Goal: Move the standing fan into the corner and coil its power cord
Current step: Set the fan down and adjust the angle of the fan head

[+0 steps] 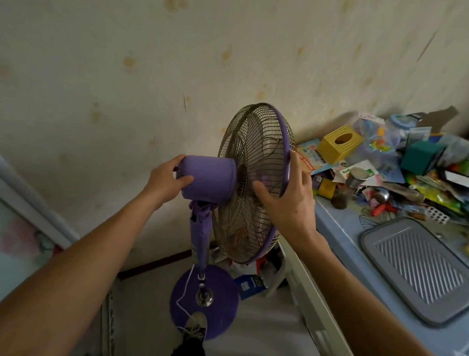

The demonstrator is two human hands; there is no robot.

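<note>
The purple standing fan (246, 156) stands close to the stained wall, its wire cage facing right toward the table. My left hand (165, 181) grips the back of the purple motor housing (208, 178). My right hand (288, 193) holds the cage's purple rim, thumb on the rear wires, fingers round the front. The round purple base (218, 297) sits flat on the floor below. A thin white power cord (183, 292) hangs down the pole and trails across the base. My shoe (194, 329) rests on the base's front edge.
A table with a blue cloth (341, 236) stands right of the fan, crowded with a yellow tissue box (341, 142), jars, packets and a grey tray (420, 268). Boxes and clutter (250, 283) lie under the table. A framed panel (6, 216) leans at the left.
</note>
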